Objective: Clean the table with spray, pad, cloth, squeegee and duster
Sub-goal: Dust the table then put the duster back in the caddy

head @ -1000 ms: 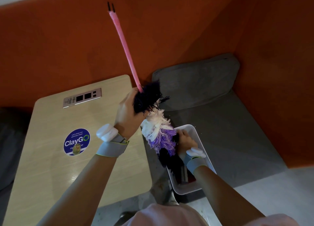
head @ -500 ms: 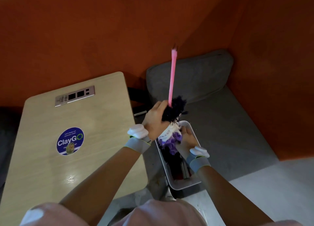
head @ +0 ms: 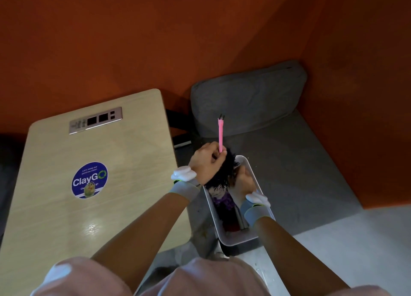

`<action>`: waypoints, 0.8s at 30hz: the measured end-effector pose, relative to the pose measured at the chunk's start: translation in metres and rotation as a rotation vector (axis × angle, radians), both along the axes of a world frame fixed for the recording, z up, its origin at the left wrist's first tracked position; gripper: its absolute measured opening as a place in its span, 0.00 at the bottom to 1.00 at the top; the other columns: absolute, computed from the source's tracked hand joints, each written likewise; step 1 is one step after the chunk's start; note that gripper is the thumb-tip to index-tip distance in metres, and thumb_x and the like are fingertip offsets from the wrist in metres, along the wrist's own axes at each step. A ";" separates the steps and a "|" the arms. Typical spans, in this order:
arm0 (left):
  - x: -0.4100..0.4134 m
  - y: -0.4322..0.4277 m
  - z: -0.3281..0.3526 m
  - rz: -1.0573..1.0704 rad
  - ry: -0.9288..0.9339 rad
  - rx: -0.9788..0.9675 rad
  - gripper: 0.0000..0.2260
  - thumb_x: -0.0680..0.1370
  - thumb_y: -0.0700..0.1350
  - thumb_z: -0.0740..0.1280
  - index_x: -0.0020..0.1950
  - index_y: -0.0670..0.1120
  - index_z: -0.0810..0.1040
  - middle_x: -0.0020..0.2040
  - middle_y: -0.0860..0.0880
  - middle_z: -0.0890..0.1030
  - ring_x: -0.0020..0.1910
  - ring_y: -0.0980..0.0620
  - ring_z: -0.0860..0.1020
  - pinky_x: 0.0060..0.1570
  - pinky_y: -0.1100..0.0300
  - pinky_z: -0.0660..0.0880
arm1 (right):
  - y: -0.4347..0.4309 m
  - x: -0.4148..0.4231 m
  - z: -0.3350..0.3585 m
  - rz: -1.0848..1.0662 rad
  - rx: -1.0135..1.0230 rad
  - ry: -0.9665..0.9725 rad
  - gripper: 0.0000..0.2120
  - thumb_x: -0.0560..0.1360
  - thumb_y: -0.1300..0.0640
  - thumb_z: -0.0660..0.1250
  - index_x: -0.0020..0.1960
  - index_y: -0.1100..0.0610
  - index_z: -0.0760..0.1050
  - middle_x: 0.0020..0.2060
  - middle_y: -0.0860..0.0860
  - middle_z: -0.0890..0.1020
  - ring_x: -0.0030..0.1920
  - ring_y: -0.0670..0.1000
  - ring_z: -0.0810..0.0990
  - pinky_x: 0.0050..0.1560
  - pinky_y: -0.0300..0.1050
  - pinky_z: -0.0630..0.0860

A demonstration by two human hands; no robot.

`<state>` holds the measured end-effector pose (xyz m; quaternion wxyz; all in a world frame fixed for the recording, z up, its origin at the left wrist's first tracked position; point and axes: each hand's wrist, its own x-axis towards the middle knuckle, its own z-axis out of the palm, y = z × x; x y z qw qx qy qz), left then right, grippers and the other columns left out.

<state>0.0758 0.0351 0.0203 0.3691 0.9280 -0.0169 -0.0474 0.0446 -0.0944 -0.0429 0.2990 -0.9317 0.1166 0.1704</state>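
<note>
Pink-handled duster [head: 220, 135] upright in white bin [head: 236, 240], left hand [head: 205, 164] fingers clamped round its black fluff, right hand [head: 243, 182] against fluff, fingers' state unclear, wooden bench [head: 66, 153] alongside.

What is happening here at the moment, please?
A person holds the duster with the left hand at the base of its pink handle, while the right hand lies against its fluffy head. The head is down in a white bin on the grey seat beside the table; the handle sticks up.
</note>
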 end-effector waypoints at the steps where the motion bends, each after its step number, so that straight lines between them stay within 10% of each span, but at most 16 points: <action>1: 0.002 0.000 0.001 -0.002 -0.003 -0.008 0.08 0.78 0.51 0.64 0.50 0.48 0.77 0.42 0.49 0.79 0.38 0.50 0.79 0.46 0.50 0.77 | 0.001 0.001 -0.001 0.008 0.005 0.002 0.20 0.79 0.52 0.60 0.66 0.62 0.65 0.57 0.64 0.78 0.54 0.66 0.78 0.48 0.52 0.72; 12: 0.018 -0.002 0.007 0.068 0.037 -0.021 0.09 0.80 0.43 0.61 0.48 0.37 0.76 0.40 0.38 0.81 0.38 0.39 0.81 0.42 0.47 0.79 | 0.010 0.013 0.016 -0.001 0.067 0.051 0.16 0.80 0.55 0.57 0.63 0.62 0.72 0.59 0.61 0.77 0.59 0.63 0.76 0.57 0.54 0.75; 24: 0.008 0.004 -0.009 0.073 0.103 0.026 0.08 0.80 0.45 0.62 0.50 0.40 0.75 0.42 0.40 0.81 0.43 0.39 0.80 0.44 0.48 0.78 | -0.012 0.013 0.014 -0.058 0.149 0.031 0.21 0.74 0.65 0.54 0.58 0.42 0.67 0.49 0.47 0.79 0.40 0.51 0.78 0.38 0.42 0.73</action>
